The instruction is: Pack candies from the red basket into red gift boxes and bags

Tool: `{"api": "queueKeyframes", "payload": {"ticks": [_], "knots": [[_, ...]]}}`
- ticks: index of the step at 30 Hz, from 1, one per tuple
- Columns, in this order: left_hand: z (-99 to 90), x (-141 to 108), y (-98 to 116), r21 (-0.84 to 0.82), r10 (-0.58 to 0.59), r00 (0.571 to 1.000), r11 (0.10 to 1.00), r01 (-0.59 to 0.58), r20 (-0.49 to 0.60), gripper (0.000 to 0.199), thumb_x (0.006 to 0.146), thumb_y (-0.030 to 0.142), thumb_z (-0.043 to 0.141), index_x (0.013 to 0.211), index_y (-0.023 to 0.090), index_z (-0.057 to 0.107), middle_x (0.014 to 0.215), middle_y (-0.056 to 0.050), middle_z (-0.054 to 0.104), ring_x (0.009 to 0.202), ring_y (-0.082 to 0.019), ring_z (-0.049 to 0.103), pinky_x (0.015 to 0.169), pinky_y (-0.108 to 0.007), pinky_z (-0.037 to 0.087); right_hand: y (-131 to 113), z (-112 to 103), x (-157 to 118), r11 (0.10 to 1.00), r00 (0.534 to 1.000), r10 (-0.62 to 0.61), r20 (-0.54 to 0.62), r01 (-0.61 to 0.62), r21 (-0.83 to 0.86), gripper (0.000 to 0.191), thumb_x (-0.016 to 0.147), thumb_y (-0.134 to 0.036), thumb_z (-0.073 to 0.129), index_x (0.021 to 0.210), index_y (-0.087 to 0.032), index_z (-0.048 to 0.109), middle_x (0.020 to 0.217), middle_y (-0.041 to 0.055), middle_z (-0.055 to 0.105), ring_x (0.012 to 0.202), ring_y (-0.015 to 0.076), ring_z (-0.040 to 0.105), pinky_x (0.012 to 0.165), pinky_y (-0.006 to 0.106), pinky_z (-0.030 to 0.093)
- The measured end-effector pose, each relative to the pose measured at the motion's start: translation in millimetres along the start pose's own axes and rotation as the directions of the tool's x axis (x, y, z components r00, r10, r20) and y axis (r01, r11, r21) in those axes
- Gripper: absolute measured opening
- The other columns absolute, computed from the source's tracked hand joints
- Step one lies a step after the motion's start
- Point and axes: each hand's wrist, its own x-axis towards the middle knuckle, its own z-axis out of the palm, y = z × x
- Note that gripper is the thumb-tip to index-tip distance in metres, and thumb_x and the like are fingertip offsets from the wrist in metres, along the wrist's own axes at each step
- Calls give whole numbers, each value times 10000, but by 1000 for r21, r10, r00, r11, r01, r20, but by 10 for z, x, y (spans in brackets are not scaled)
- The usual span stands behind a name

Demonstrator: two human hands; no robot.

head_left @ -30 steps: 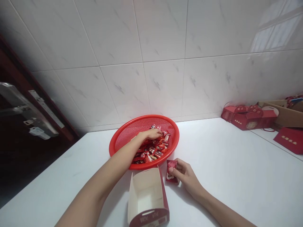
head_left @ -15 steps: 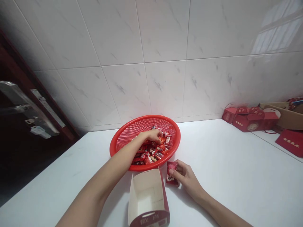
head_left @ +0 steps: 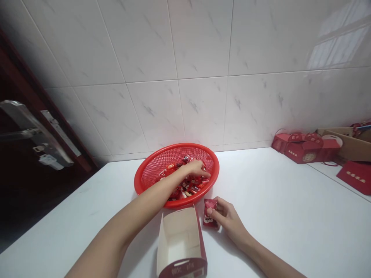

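Note:
A red plastic basket (head_left: 145, 161) with a mesh wall holds several small wrapped candies (head_left: 185, 189). My left hand (head_left: 197, 170) reaches into its right part, over the candies, with thumb and index finger spread apart and nothing visible between them. Just outside the basket's front right rim, my right hand (head_left: 226, 216) pinches a dark red packet (head_left: 210, 213) upright between thumb and fingers. Between my forearms stands an open paper box (head_left: 181, 237), pale inside and dark red outside, its inner floor bare.
At the right, folded red gift boxes (head_left: 307, 148) stand against the tiled wall. Beside them are a cardboard box (head_left: 353, 144) and a flat red box (head_left: 356, 177). A dark door with a metal handle (head_left: 34, 133) is at the left, past the white table (head_left: 278, 200).
My left hand has moved a little to the right inside the basket, its fingers more spread. My right hand holds the packet in the same place.

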Motion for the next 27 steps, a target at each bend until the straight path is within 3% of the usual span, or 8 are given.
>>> {"api": "queueKeyframes", "payload": {"ticks": [5, 9, 12, 16, 20, 24, 27], "knots": [[29, -111, -17, 1, -43, 999, 999, 43, 18, 220, 785, 432, 650, 733, 219, 635, 640, -12, 659, 673, -207, 603, 629, -300, 460, 9, -7, 4, 1000, 1000, -8, 1, 8, -22, 487, 745, -600, 793, 811, -174, 565, 719, 6, 615, 651, 136, 563, 556, 251, 433], [62, -498, -150, -66, -7, 1000, 998, 6, -10, 209, 852, 437, 585, 956, 271, 660, 770, 15, 698, 724, -178, 599, 654, -265, 480, -15, -5, -1, 1000, 1000, 5, -3, -5, -18, 496, 722, -606, 805, 804, -177, 568, 712, 10, 629, 644, 143, 575, 546, 254, 428], [-36, -782, -128, -173, 71, 995, 981, -83, -74, 288, 877, 408, 565, 1132, 299, 642, 906, 15, 717, 799, -166, 609, 715, -256, 499, -30, -22, 7, 1000, 999, -13, -31, 13, -7, 472, 723, -582, 812, 783, -174, 583, 713, 19, 654, 646, 142, 572, 563, 251, 417], [-462, -802, 184, -298, 123, 991, 945, -133, -54, 371, 794, 360, 692, 1132, 210, 689, 954, -59, 726, 864, -215, 641, 757, -317, 506, -51, -67, 40, 998, 996, -5, -93, 11, 69, 414, 703, -508, 840, 766, -164, 619, 686, -4, 629, 613, 114, 527, 544, 224, 374], [-743, -687, 502, -333, 198, 980, 925, -185, 6, 447, 748, 339, 732, 1182, 244, 688, 1073, -51, 720, 934, -215, 667, 782, -305, 511, -143, -110, 76, 963, 987, 89, -131, -51, 265, 411, 658, -439, 863, 895, -161, 675, 814, 45, 713, 667, 158, 627, 602, 257, 457], [-609, -761, 716, -222, 333, 932, 928, -298, 142, 466, 704, 375, 782, 1148, 258, 702, 1071, -33, 689, 977, -225, 646, 758, -284, 488, -297, -155, 87, 939, 978, 61, -201, 13, 345, 393, 664, -418, 850, 930, -177, 691, 768, 38, 705, 637, 170, 633, 534, 257, 455], [-432, -841, 853, -80, 325, 930, 945, -316, 171, 465, 723, 400, 766, 1160, 260, 689, 972, -19, 662, 929, -224, 634, 693, -281, 450, -406, -169, 53, 932, 983, 29, -180, 38, 360, 356, 708, -445, 817, 941, -209, 688, 799, 36, 698, 694, 189, 640, 518, 268, 497]]}}
